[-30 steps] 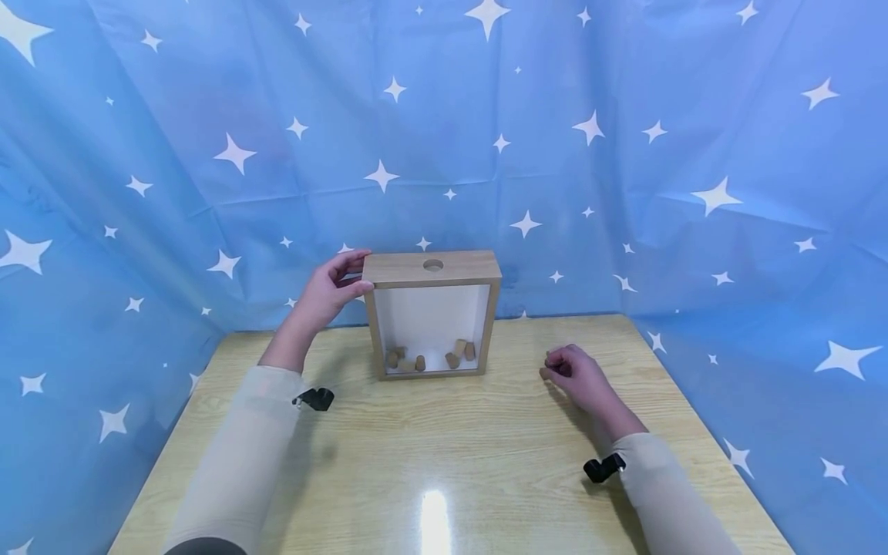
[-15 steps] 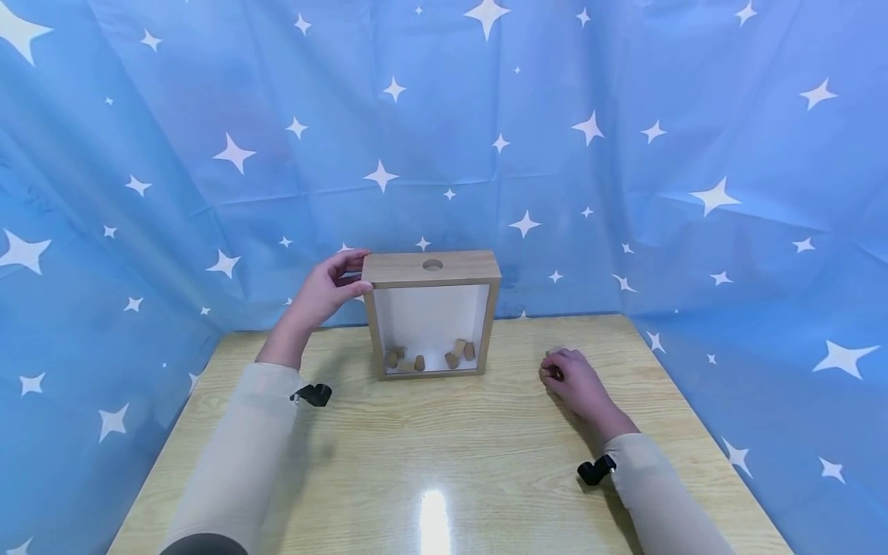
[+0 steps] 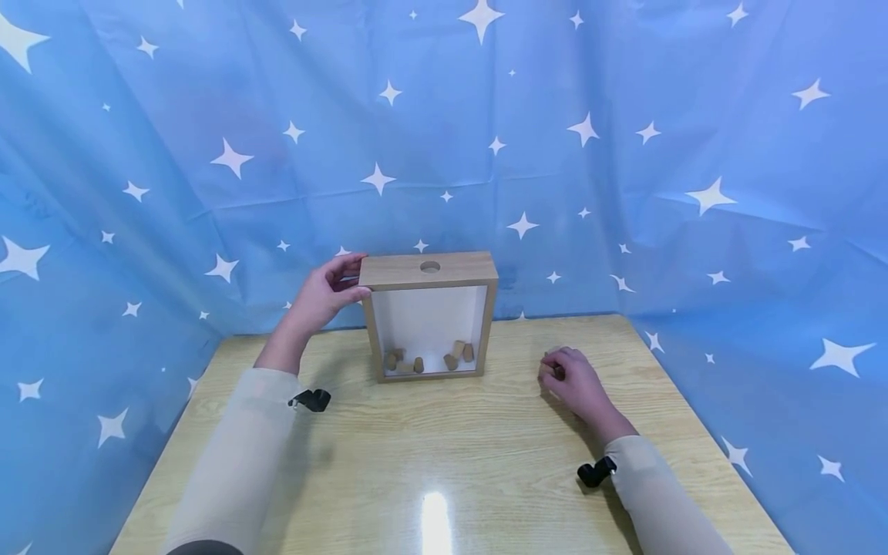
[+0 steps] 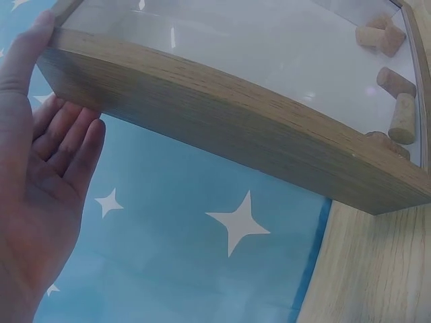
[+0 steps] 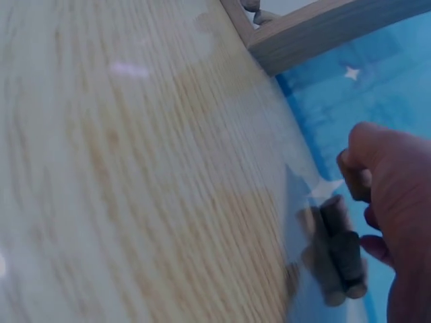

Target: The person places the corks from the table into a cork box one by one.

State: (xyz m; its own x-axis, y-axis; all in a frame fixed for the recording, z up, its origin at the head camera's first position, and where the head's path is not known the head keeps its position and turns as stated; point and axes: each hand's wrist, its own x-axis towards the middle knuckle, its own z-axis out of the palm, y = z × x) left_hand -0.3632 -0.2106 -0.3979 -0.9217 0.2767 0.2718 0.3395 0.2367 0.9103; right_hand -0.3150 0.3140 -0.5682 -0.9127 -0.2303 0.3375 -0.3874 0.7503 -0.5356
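An upright wooden box with a clear front and a round hole in its top stands near the back of the table. Several corks lie inside along its bottom. My left hand grips the box's upper left corner, thumb at the front and fingers behind; the left wrist view also shows this hand at the box. To the right, my right hand is low over the table. In the right wrist view, that hand pinches a cork beside several loose corks.
The wooden table carries a bright light reflection toward its front. Behind it and on both sides hangs a blue curtain with white stars, close to the table's back edge. A small black camera is worn on each wrist.
My right wrist and forearm have shifted slightly left, and the fingers have closed in a little at the cork. My left hand keeps its grip on the box, which has not visibly moved.
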